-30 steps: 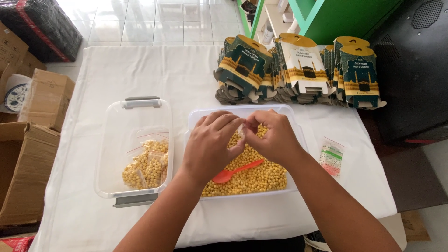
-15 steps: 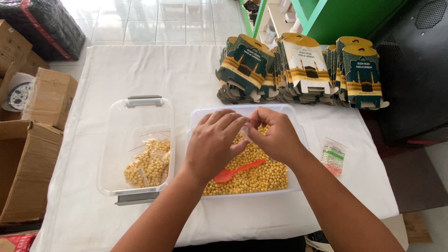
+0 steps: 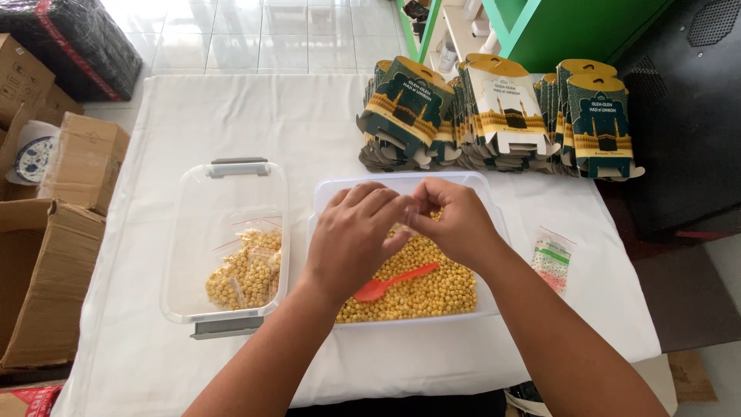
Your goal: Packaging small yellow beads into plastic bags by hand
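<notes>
Item: left hand (image 3: 351,235) and right hand (image 3: 455,224), meeting fingertip to fingertip over the large clear tub (image 3: 478,185). Both pinch a small clear bag (image 3: 407,210) between them; only a sliver of plastic shows, so its fill cannot be told.

Item: large clear tub, on the desk (image 3: 231,116) directly under the hands, holding loose yellow beans (image 3: 432,289). An orange spoon (image 3: 390,283) lies on the beans, untouched, bowl toward the left wrist.

Item: smaller clear tub (image 3: 193,255) with grey clips, just left of the large one, holding several filled bean bags (image 3: 243,274) at its near right corner.

Item: stack of empty zip bags (image 3: 549,261), flat on the desk to the right of the large tub.

Item: rows of flat printed cartons (image 3: 502,116), green and cream, along the far right edge of the desk.

Item: cardboard boxes (image 3: 46,232), on the floor to the left.

Step in hand, as judged: working the mouth of the small bag, opening or sealing, which is unclear. The next move calls for a steady pinch along the strip, kept over the tub so strays fall back in.
</notes>
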